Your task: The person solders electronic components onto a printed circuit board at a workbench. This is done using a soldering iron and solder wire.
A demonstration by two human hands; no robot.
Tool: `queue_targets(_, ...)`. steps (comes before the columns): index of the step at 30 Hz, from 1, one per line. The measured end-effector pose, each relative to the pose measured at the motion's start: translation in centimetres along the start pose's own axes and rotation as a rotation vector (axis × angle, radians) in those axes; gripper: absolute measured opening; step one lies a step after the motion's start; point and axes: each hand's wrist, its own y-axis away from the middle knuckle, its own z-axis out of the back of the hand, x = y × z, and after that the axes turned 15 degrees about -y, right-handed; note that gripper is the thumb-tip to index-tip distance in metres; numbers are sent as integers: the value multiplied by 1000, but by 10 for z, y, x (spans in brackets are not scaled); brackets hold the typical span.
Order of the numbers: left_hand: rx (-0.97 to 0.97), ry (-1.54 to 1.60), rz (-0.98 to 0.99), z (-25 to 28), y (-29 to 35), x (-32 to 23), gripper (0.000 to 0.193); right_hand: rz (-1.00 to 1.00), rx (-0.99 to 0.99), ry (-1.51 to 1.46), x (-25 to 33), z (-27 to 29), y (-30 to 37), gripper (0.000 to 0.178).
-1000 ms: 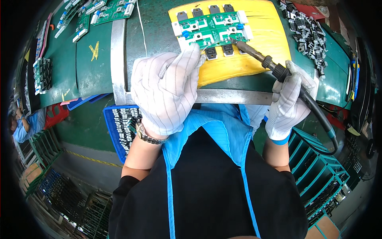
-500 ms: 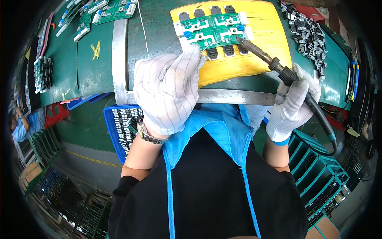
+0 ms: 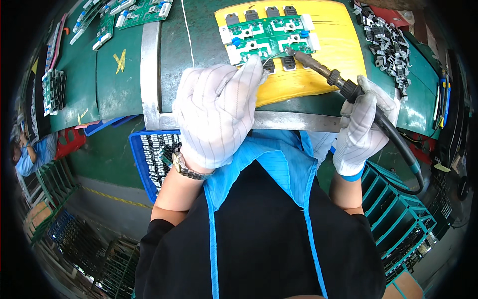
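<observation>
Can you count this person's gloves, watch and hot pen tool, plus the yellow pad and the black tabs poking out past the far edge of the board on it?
White gloves: 2
Watch: 1
Soldering iron: 1
Yellow pad: 1
Black tabs: 4
Total: 9

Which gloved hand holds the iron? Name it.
The right hand, closed around the iron; the left hand, with the watch at its wrist, pinches a thin wire.

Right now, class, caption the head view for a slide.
Right hand holds a soldering iron, left hand thin wire, at a circuit board.
</observation>
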Motion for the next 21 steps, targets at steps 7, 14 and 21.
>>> queue_targets(7,45,-19,100,10,-5,-6,38,20,-31,-17,-3,1,1,21)
queue_targets(14,47,-25,68,7,-1,-2,36,23,20,-6,-2,0,4,20)
queue_targets(21,33,-2,30,2,0,1,34,15,55,26,-3,3,2,20)
